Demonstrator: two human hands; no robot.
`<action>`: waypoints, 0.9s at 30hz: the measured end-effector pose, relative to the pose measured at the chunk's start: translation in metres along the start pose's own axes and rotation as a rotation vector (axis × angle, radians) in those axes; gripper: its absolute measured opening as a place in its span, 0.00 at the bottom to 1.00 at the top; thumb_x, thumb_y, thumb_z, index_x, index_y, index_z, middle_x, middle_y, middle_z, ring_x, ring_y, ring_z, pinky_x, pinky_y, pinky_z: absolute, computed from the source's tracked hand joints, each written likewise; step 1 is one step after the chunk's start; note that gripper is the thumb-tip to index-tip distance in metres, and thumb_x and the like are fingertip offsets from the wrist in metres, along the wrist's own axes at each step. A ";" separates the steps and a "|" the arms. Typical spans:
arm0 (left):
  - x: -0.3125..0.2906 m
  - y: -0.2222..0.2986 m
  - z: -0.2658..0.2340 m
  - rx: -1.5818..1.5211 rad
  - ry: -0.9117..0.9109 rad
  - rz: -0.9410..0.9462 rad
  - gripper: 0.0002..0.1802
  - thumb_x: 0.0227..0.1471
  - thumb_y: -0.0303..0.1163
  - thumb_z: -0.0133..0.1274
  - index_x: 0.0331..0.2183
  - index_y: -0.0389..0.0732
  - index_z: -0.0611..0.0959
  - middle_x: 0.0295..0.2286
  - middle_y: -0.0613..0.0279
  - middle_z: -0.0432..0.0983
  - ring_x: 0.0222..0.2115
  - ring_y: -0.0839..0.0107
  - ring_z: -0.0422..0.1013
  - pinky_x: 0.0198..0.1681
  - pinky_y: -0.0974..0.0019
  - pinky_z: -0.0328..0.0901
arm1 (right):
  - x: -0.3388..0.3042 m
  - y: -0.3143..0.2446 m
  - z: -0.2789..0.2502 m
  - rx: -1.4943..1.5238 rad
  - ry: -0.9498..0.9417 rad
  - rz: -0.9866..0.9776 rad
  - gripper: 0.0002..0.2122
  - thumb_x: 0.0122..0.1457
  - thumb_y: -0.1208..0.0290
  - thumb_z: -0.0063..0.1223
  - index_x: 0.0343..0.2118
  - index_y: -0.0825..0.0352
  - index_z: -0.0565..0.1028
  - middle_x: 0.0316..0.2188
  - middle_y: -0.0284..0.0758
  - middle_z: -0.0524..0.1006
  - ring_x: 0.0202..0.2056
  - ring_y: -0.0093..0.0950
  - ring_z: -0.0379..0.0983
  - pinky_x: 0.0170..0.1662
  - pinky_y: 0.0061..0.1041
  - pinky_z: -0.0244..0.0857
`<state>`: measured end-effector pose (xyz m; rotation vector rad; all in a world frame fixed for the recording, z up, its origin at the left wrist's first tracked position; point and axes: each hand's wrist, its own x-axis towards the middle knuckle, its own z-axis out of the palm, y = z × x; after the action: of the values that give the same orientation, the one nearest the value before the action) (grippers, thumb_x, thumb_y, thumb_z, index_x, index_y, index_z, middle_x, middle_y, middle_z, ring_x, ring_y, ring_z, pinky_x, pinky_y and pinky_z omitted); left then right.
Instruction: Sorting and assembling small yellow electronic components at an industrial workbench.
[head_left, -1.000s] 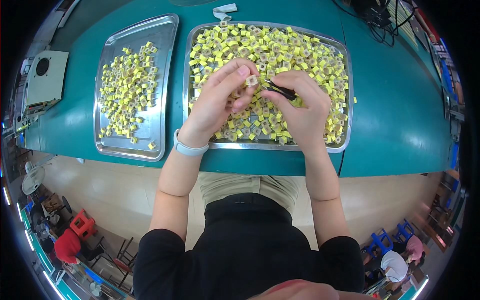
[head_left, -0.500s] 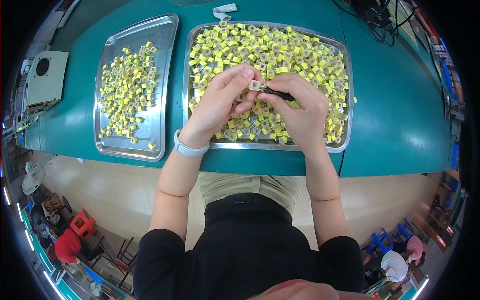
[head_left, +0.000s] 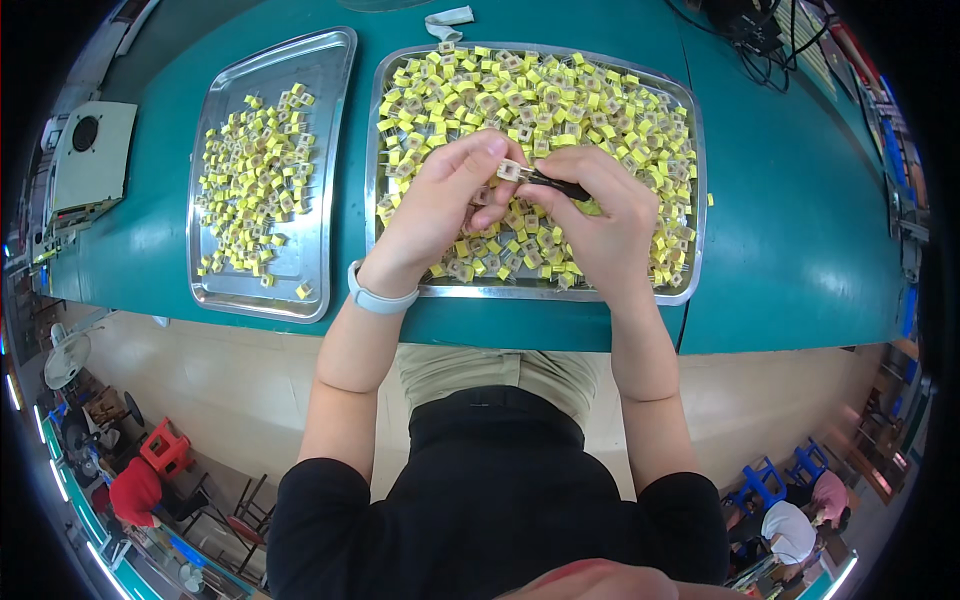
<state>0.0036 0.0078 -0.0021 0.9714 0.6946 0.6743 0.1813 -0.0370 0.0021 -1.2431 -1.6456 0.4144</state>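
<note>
Between the thumb and fingers of my left hand [head_left: 440, 200] is a small transformer-like component [head_left: 509, 170], pale and square-framed, with thin metal pins. My right hand [head_left: 605, 215] grips dark tweezers [head_left: 560, 187], whose tips reach the pin side of that component. Both hands hover over a large metal tray [head_left: 540, 292] heaped with yellow-taped components [head_left: 560, 100] of the same sort. My fingers cover part of the pile, and the exact contact at the tweezer tips is too small to make out.
A second metal tray [head_left: 312, 250] at the left carries a smaller heap of yellow components [head_left: 255, 165]. Beyond the large tray lies a crumpled whitish strip [head_left: 448, 20]. A beige box [head_left: 95, 150] stands far left; black cables [head_left: 775, 60] tangle at the far right.
</note>
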 end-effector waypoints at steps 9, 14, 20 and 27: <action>0.000 0.006 -0.008 -0.354 0.058 0.031 0.26 0.68 0.49 0.35 0.41 0.37 0.78 0.25 0.67 0.73 0.19 0.85 0.58 0.19 0.79 0.50 | 0.002 0.000 -0.008 0.044 0.066 0.138 0.12 0.46 0.79 0.70 0.34 0.72 0.79 0.31 0.37 0.80 0.31 0.24 0.77 0.35 0.21 0.72; 0.001 0.000 0.000 1.017 0.128 0.363 0.16 0.59 0.45 0.51 0.33 0.41 0.82 0.21 0.59 0.75 0.21 0.63 0.70 0.24 0.63 0.64 | 0.001 0.006 -0.008 0.060 0.112 0.132 0.12 0.47 0.79 0.70 0.34 0.73 0.79 0.33 0.37 0.80 0.32 0.22 0.77 0.35 0.19 0.72; -0.011 0.005 0.015 1.230 0.045 0.164 0.12 0.54 0.42 0.57 0.32 0.43 0.84 0.24 0.57 0.77 0.27 0.56 0.75 0.30 0.58 0.68 | 0.001 0.005 -0.010 0.078 0.110 0.172 0.11 0.47 0.79 0.70 0.35 0.73 0.80 0.32 0.37 0.80 0.32 0.22 0.77 0.36 0.18 0.72; -0.018 0.002 0.009 1.417 0.039 0.203 0.08 0.53 0.36 0.57 0.32 0.43 0.84 0.26 0.58 0.76 0.26 0.56 0.75 0.32 0.57 0.70 | 0.003 0.002 -0.010 0.054 0.099 0.167 0.11 0.47 0.79 0.70 0.34 0.72 0.80 0.31 0.36 0.80 0.30 0.21 0.76 0.35 0.18 0.71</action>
<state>-0.0006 -0.0097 0.0073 2.3467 1.1295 0.2887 0.1905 -0.0368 0.0065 -1.3448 -1.4436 0.4888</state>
